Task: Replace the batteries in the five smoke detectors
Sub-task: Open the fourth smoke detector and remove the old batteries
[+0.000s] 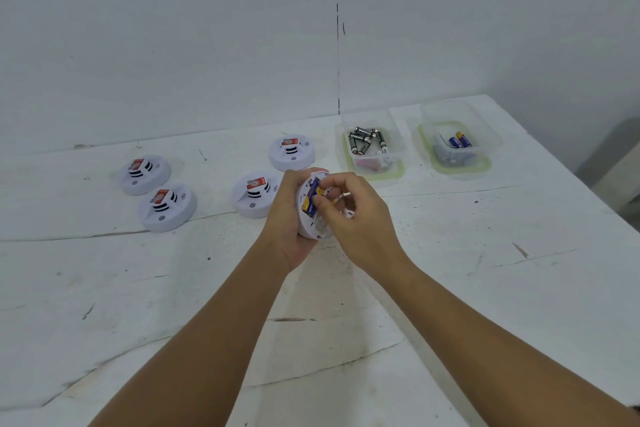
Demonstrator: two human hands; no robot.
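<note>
My left hand (289, 218) grips a white smoke detector (311, 224) above the table, turned so its open back faces me. A blue and yellow battery (310, 199) lies in its compartment. My right hand (353, 215) has its fingers curled over the compartment, fingertips on the battery. Several more white detectors rest face up on the table: two at the left (144, 174) (167, 207), one beside my left hand (254, 198) and one behind it (292, 152).
At the back right stand two clear plastic tubs. The nearer one (372, 146) holds several black batteries, the other (457, 140) holds blue and yellow batteries. The white table (485, 270) ends at its right edge; a white wall rises behind.
</note>
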